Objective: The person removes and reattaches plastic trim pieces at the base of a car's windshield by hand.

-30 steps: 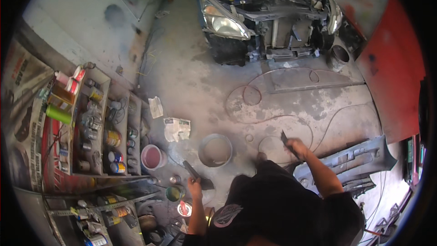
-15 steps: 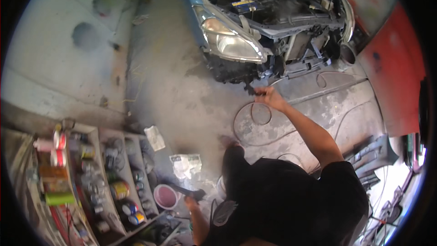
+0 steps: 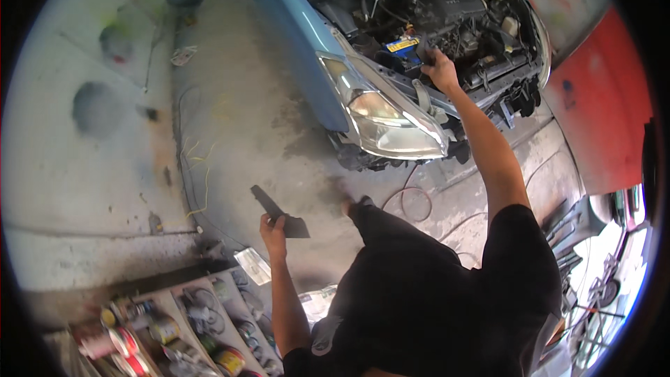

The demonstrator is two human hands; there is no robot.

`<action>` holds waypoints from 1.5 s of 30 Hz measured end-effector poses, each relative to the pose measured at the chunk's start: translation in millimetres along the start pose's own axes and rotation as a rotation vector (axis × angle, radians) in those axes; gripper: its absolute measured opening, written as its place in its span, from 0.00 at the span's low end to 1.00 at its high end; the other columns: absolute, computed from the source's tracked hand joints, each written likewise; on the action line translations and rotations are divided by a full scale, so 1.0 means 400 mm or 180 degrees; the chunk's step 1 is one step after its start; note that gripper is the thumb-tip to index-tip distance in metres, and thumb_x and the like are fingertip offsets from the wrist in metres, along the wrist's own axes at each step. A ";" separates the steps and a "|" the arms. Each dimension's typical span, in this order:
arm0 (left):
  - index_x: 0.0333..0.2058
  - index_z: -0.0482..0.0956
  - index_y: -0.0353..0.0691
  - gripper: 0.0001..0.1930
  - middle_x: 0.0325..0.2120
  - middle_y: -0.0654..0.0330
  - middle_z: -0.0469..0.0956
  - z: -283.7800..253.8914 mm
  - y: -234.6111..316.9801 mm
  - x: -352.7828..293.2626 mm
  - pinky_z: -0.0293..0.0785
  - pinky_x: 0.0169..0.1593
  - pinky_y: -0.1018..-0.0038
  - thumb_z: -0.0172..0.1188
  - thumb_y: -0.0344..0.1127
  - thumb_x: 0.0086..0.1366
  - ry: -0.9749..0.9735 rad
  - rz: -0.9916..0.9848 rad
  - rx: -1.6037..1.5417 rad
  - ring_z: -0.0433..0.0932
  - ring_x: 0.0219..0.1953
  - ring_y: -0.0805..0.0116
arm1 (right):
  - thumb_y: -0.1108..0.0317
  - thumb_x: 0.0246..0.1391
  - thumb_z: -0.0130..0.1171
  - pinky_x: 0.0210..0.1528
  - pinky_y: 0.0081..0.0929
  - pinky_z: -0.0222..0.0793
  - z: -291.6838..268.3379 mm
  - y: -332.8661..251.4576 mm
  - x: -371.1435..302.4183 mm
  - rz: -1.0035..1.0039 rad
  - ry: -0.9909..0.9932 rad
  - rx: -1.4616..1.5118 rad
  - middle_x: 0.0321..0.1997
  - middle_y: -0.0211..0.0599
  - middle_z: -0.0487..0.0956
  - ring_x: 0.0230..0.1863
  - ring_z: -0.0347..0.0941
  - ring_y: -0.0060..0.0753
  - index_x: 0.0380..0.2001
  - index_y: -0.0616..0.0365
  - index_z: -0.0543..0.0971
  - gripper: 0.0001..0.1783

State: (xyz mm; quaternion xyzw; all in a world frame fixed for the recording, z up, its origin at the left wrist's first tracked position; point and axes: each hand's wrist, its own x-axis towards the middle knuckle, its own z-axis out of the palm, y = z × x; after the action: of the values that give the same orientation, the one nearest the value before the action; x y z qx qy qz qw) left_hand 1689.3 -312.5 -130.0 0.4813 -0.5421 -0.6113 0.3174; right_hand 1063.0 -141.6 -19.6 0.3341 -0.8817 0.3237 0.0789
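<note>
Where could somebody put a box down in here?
Mostly on the stained floor, between the blue fender and the pale wall; yellow strands lie along the wall side. A smaller bare bit shows between the papers and the person's leg. It's crowded in the shelf of cans at lower left, and in the engine bay, where the right hand is.

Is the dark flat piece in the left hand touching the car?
No, the left hand holds the dark flat piece with floor visible between it and the blue fender.
</note>
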 end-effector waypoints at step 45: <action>0.53 0.72 0.39 0.16 0.51 0.47 0.78 0.623 1.072 1.662 0.72 0.65 0.53 0.57 0.21 0.69 -0.4040 0.0522 -0.1901 0.77 0.57 0.52 | 0.74 0.54 0.67 0.44 0.34 0.79 0.619 -1.168 0.647 0.0283 0.1016 0.0901 0.44 0.47 0.84 0.41 0.83 0.47 0.47 0.65 0.81 0.16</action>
State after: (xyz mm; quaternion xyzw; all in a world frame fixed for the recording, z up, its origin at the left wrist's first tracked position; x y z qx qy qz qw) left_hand 1176.5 -918.7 109.9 -0.1182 -0.4661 -0.8707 0.1034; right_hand 1183.6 -700.3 121.8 0.2471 -0.8177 0.4962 0.1554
